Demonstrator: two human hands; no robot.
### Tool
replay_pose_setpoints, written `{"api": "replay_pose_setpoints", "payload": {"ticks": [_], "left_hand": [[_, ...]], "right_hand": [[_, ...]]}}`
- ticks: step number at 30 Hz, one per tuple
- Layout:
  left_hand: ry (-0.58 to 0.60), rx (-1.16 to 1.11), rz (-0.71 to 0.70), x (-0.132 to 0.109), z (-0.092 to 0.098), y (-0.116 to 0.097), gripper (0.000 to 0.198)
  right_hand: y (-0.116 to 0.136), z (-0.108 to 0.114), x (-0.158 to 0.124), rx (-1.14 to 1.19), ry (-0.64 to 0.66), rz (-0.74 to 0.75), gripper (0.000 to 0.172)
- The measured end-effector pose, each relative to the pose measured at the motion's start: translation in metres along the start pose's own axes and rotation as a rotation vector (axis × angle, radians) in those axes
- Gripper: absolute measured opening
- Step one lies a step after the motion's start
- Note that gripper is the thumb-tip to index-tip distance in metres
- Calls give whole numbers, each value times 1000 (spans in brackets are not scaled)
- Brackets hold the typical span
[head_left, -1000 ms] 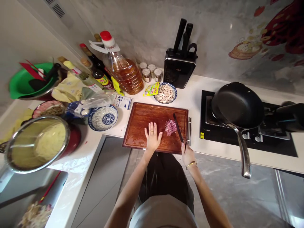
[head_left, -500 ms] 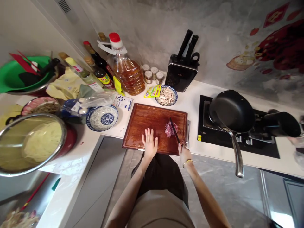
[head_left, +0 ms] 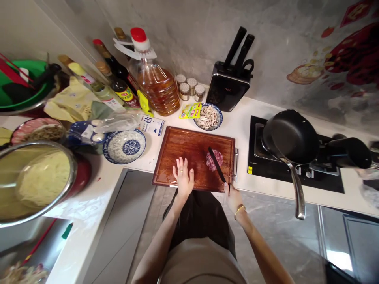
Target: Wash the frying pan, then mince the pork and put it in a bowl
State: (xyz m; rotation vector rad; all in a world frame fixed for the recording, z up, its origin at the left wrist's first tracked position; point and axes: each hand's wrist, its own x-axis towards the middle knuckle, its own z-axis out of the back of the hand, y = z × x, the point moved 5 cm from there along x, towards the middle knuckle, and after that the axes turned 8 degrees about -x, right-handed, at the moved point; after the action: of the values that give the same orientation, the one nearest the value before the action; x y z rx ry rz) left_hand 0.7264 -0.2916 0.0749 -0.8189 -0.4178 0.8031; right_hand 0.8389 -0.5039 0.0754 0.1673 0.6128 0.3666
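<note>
Here, white counter (head_left: 245, 122), wooden board (head_left: 183, 152), stove (head_left: 325, 177)

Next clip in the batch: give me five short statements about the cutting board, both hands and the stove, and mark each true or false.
1. The right hand grips a black knife whose blade lies across the chopped meat. True.
2. The left hand is lifting the blue patterned plate. False: it lies flat, fingers spread, on the wooden cutting board.
3. A black frying pan sits on the stove. True.
4. The chopped meat is piled at the board's left end. False: it lies near the right end.
5. The bowl of sliced mushrooms stands on the board. False: it stands on the counter behind it.
</note>
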Motion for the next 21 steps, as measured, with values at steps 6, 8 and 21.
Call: {"api": "replay_pose_setpoints", "payload": {"ticks": [6,8,21], "left_hand": [[-15,-9,-4,-1,2,-1,52],[-21,-15,3,-3,3,1,52],[-42,-49,15,-2,6,9,51]], "right_hand": [[-5,2,-1,-90,6,37,39],[-5,1,-1,-114,5,44,38],[4,3,-1,-300,76,88,38]]}}
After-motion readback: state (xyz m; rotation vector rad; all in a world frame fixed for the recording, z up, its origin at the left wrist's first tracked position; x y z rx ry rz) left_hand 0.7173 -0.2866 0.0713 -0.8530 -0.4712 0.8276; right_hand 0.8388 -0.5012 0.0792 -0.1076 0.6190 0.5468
